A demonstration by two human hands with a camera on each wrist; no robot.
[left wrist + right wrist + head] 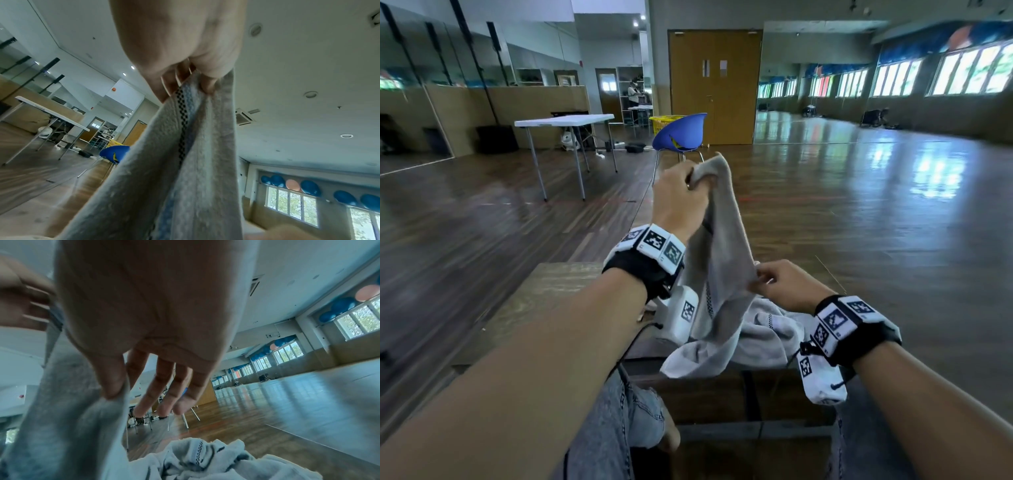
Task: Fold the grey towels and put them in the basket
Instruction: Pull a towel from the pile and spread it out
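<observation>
Grey terry cloth hangs in a long drape as a seated person lifts one towel [719, 240] off a rumpled heap of towels [763, 329] on the low wooden table [544, 291] in front of their knees. Their left hand [678, 202], raised high, is closed round a bunched upper corner; the right hand [780, 284], lower, nips a side edge between thumb and forefinger while the other fingers [174, 386] stay loosely extended. Soft and limp, the fabric looks light and will likely sag wherever it is unsupported, so corners along the checked border band [182, 116] seem the surest holds for pulling it flat. What may be the basket [666, 125], a yellow one, sits well apart behind a blue chair [681, 133]
</observation>
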